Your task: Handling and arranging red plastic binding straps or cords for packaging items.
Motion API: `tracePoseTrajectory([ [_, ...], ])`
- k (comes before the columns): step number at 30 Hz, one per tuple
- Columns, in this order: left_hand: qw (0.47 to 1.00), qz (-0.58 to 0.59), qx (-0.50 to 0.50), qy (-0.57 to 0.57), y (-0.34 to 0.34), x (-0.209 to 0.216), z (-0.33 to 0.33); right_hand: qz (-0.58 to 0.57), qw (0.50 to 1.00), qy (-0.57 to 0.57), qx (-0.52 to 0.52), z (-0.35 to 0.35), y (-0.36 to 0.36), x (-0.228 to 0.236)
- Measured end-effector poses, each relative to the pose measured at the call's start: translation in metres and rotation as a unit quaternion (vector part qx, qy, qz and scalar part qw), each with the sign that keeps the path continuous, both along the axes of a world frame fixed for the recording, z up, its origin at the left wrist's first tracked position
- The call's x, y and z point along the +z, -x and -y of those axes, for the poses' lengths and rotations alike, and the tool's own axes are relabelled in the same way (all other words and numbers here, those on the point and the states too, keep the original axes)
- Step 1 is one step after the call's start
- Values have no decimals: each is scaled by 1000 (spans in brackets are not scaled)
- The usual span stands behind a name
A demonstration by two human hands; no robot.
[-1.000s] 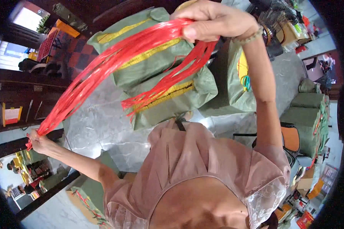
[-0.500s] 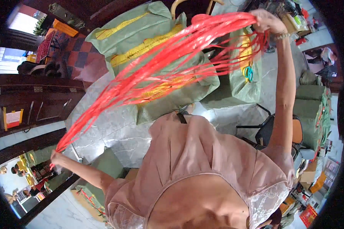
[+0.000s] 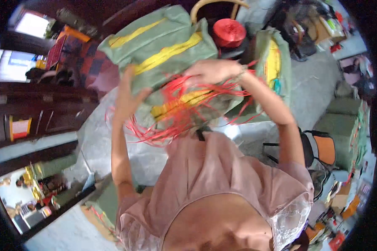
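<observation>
A loose, tangled bundle of red plastic twine (image 3: 174,90) lies and hangs over a green woven bag with a yellow band (image 3: 182,98) in front of me. My right hand (image 3: 215,72) is closed on part of the bundle, strands spilling out on both sides; motion smears its fingertips. To the left of the twine, my left hand (image 3: 132,94) is blurred but has its thumb and fingers apart, with nothing seen in it. Some strands dangle below and beside the left wrist.
Another green bag (image 3: 163,46) lies behind. A red twine roll (image 3: 229,33) sits beyond it, near a wooden chair back (image 3: 215,5). To the right stand a green bag (image 3: 262,62) with teal-handled scissors (image 3: 277,85), and a black and orange chair (image 3: 322,148).
My left hand has let go of its end of the stretched twine and come inward and up. My right hand has moved down and left; the bundle has slackened, uncovering the red roll.
</observation>
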State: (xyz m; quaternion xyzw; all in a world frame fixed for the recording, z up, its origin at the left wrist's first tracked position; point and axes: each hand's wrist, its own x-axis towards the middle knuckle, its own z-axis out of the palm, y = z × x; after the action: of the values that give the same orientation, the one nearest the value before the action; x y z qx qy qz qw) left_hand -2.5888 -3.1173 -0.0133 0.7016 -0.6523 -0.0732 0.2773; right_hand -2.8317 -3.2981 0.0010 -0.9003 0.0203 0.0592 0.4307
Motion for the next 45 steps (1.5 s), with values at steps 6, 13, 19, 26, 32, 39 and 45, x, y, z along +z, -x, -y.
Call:
tracePoseTrajectory([
  [6, 935, -215, -203, -195, 99, 19, 50, 80, 989, -65, 107, 22, -3, -11],
  [13, 933, -187, -167, -259, 60, 15, 50, -70, 973, -216, 29, 100, 100, -10],
  [19, 928, -258, -20, -270, 9, 0, 14, -66, 955, -279, -68, 135, 203, -9],
  [26, 998, 27, -52, -9, -110, -77, -41, -66, 948, -289, -116, 136, 233, 1],
  [32, 984, 163, 51, -60, -102, -27, -49, 13, 967, -237, -88, 61, 201, 87],
  [39, 970, 186, -107, -117, -47, 27, 9, 40, 976, -159, -146, 55, 146, 63],
  [45, 964, 16, -264, -17, 91, 64, 82, 55, 982, -130, -124, 33, 65, 13],
])
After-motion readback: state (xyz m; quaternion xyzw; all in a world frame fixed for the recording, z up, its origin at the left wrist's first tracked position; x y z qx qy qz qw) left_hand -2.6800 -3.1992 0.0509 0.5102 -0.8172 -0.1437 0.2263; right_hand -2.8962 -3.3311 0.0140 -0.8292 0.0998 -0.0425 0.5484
